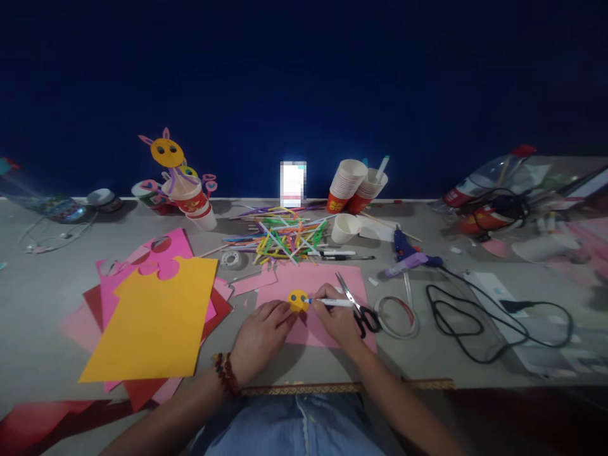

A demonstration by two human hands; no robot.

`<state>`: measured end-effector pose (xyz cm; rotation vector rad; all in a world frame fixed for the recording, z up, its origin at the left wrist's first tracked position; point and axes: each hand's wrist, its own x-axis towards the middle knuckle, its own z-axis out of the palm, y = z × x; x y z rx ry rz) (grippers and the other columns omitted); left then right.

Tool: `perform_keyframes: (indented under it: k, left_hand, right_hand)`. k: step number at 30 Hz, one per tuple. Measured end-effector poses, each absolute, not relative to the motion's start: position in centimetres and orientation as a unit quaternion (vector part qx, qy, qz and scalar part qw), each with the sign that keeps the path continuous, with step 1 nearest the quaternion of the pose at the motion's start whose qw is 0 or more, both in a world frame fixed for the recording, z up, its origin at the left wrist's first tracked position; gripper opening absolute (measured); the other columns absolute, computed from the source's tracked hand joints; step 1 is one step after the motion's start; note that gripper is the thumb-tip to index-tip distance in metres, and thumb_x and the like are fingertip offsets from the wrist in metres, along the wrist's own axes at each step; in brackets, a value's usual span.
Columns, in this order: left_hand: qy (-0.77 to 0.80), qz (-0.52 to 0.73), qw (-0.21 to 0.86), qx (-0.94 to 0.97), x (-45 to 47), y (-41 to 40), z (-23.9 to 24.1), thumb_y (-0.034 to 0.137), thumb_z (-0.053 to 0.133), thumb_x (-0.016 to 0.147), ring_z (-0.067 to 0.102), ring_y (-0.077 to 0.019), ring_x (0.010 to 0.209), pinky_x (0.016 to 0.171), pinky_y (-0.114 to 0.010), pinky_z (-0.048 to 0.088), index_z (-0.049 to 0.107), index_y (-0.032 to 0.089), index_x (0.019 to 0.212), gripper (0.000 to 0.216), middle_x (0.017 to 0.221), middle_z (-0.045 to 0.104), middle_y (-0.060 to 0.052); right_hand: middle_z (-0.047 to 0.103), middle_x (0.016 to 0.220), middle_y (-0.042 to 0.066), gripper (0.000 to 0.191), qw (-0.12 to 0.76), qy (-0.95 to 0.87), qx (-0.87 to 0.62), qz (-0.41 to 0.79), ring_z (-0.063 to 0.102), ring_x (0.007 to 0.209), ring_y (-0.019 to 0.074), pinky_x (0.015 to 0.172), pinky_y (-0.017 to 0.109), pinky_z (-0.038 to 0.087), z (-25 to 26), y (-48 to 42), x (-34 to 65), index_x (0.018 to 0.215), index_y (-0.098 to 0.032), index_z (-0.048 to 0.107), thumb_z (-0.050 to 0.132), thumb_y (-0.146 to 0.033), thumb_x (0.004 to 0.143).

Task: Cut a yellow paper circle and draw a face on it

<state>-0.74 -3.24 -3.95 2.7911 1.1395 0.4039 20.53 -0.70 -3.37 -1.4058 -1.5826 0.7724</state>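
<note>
A small yellow paper circle (pixel 297 299) with two dark eye spots lies on a sheet of pink paper (pixel 354 278). My left hand (pixel 266 329), with a beaded bracelet at the wrist, holds the circle at its left edge with bent fingertips. Pinched in my right hand (pixel 336 316) is a white marker (pixel 335 303), its blue tip at the circle's right side, near an eye spot. Black-handled scissors (pixel 365 320) lie partly open just right of my right hand. Further right is a roll of clear tape (pixel 398 318).
Yellow, pink and red paper sheets (pixel 161 323) are piled at left. Coloured pipe cleaners (pixel 289 237) lie behind the pink sheet. Paper cups (pixel 349 180) and a cup with a yellow-faced figure (pixel 185 190) stand at the back. A glue gun (pixel 403 247) trails a black cord at right.
</note>
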Motion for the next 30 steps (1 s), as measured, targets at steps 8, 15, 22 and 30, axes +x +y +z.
perform_keyframes:
  k: [8, 15, 22, 30]
  left_hand:
    - [0.371, 0.147, 0.047, 0.916, -0.72, -3.25, -3.83, 0.014, 0.061, 0.092, 0.054, -0.0285, 0.121, 0.1, -0.043, 0.048, 0.059, 0.017, 0.128, 0.037, 0.127, 0.064, -0.01]
    - [0.371, 0.142, 0.047, 0.917, -0.77, -3.19, -4.1, 0.014, 0.06, 0.093, 0.054, -0.0279, 0.122, 0.102, -0.043, 0.047, 0.059, 0.018, 0.128, 0.036, 0.128, 0.063, -0.01]
    - [0.37, 0.134, 0.052, 0.918, -0.73, -3.2, -3.72, 0.015, 0.06, 0.093, 0.054, -0.0274, 0.122, 0.102, -0.043, 0.048, 0.059, 0.016, 0.128, 0.035, 0.128, 0.063, -0.01]
    - [0.375, 0.132, 0.058, 0.916, -0.67, -3.26, -3.74, 0.012, 0.058, 0.093, 0.054, -0.0278, 0.122, 0.101, -0.044, 0.049, 0.058, 0.017, 0.129, 0.037, 0.129, 0.063, -0.01]
  right_hand:
    - [0.056, 0.06, -0.004, 0.016, 0.441, -0.633, -0.56, 0.3, 0.052, 0.056, 0.014, 0.056, 0.025, 0.04, -3.11, -0.69, 20.55, 0.064, -0.023, 0.05, 0.052, -0.021, 0.08]
    - [0.057, 0.061, -0.003, 0.016, 0.45, -0.629, -0.563, 0.293, 0.053, 0.058, 0.0146, 0.058, 0.026, 0.041, -3.42, -0.7, 20.57, 0.067, -0.023, 0.05, 0.051, -0.021, 0.082]
    - [0.057, 0.062, -0.004, 0.013, 0.448, -0.629, -0.566, 0.289, 0.053, 0.058, 0.0146, 0.057, 0.026, 0.041, -3.55, -0.55, 20.52, 0.069, -0.023, 0.052, 0.052, -0.021, 0.081]
    - [0.059, 0.063, -0.003, 0.014, 0.431, -0.635, -0.574, 0.286, 0.054, 0.061, 0.0155, 0.061, 0.027, 0.041, -3.21, -0.58, 20.47, 0.068, -0.023, 0.054, 0.052, -0.021, 0.082]
